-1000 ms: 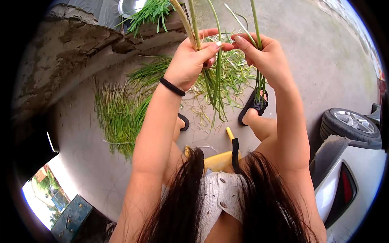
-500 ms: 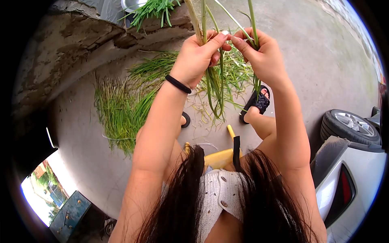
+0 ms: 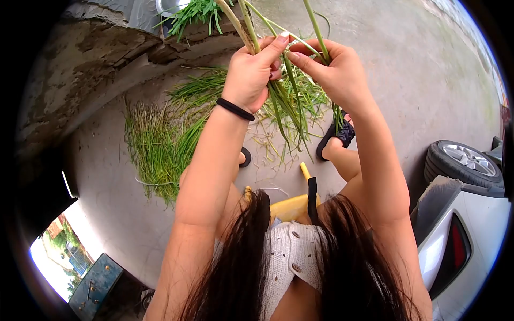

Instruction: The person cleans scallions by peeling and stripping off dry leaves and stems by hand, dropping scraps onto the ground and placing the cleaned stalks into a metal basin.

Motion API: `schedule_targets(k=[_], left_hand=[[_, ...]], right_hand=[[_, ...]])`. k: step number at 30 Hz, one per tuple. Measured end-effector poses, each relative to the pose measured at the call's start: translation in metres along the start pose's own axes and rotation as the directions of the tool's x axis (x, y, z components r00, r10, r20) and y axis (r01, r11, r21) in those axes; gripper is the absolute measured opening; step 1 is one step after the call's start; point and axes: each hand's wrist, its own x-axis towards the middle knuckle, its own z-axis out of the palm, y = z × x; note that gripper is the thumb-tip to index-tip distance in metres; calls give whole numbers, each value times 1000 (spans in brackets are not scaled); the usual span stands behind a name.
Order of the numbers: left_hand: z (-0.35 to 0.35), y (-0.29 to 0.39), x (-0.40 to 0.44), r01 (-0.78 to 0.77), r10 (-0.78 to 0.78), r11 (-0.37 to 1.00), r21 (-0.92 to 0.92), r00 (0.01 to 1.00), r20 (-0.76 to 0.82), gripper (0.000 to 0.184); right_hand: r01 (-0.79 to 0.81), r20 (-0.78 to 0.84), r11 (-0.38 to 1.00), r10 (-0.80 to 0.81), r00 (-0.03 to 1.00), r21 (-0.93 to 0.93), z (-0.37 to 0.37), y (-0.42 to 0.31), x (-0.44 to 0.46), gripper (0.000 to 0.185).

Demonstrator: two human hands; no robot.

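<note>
My left hand [image 3: 249, 72] is closed around several long stalks [image 3: 248, 20], green and pale brown, their tops leaning left and thin green leaves [image 3: 292, 115] drooping below the fist. A black band circles that wrist. Beside it, my right hand [image 3: 337, 69] is closed on a green stalk [image 3: 315, 24], whose lower leaves hang past the palm. The thumbs and fingertips of both hands come close together at a thin pale stem slanting between them; whether they touch is hard to tell. Beneath the hands, loose green trimmings [image 3: 313, 93] are scattered over the concrete.
A large heap of long grass-like greens [image 3: 155, 147] lies on the floor to the left. Cut greens [image 3: 195, 18] rest by a metal bowl [image 3: 170, 6] on the ledge. A yellow stool [image 3: 289, 209] is under me. A wheel [image 3: 466, 159] and silver car part [image 3: 479, 241] stand right.
Both hands have shifted slightly left, still gripping stalks. The stalks in my left hand now lean further left, and their drooping leaves have swung right.
</note>
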Motion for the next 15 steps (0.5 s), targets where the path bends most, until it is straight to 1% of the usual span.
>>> schedule_targets(k=[2, 5, 8, 9, 12, 15], left_hand=[[3, 1, -1, 15, -15, 1000, -24, 1000, 20, 27], [3, 3, -1, 5, -4, 999, -37, 1000, 26, 26], [-2, 4, 0, -4, 5, 998, -69, 1000, 10, 26], [-4, 4, 1, -3, 3, 996, -84, 1000, 6, 25], [-7, 6, 0, 7, -4, 995, -98, 1000, 23, 26], [-6, 4, 0, 23, -21, 999, -47, 999, 39, 26]], right_hand=[[15, 11, 996, -16, 1000, 85, 7, 4, 1, 24], [58, -45, 998, -56, 997, 33, 7, 7, 4, 21], [21, -33, 996, -18, 999, 83, -1, 2, 3, 19], [7, -33, 991, -3, 999, 134, -2, -1, 2, 18], [-23, -10, 980, 26, 1000, 196, -5, 3, 6, 21], [-18, -3, 995, 18, 1000, 96, 5, -6, 2, 24]])
